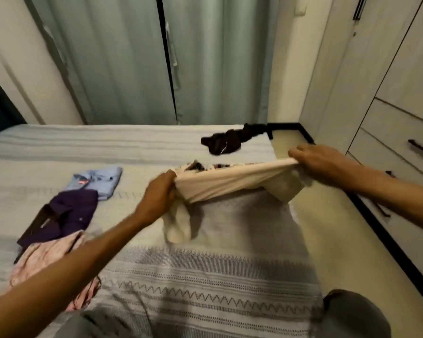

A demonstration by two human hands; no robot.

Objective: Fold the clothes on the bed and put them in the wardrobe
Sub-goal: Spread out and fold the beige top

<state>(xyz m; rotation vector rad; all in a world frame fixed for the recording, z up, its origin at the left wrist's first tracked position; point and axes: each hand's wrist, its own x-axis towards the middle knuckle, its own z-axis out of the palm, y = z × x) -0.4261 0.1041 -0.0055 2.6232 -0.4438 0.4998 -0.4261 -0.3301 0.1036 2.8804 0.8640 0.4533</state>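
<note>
A cream garment (230,182) with a dark floral print on its far side hangs stretched above the bed (205,276). My left hand (160,195) grips its left end and my right hand (320,162) grips its right end; loose cloth droops below each hand. On the bed's left lie a folded light-blue shirt (100,180), a folded purple shirt (66,215) and a pink patterned garment (49,259). A crumpled dark garment (230,140) lies near the bed's far right corner. The wardrobe (386,98) stands at the right, its doors and drawers closed.
Grey-green curtains (137,59) hang behind the bed. A narrow strip of beige floor (327,228) with a dark border runs between the bed and the wardrobe. My knees in grey trousers (354,315) show at the bottom edge.
</note>
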